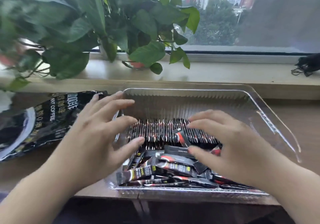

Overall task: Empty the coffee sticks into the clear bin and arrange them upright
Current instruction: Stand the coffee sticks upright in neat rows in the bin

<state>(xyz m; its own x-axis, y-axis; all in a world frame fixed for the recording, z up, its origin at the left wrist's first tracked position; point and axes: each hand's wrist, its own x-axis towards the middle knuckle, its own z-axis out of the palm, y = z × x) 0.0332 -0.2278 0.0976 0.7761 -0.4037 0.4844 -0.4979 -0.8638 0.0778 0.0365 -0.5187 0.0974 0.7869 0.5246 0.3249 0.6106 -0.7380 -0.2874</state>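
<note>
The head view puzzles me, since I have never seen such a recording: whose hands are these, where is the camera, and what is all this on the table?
There is no machine here. A person wears one camera on the head, looking forward and down, so you see their own two hands. On the wooden table stands a clear bin. Across its middle a row of upright coffee sticks stands on end; nearer the person, loose sticks lie in a heap. The left hand and the right hand, fingers spread, are over the row, one toward each end; neither grips anything. A black coffee bag lies left of the bin. Leafy plants stand on the window sill behind.
</note>
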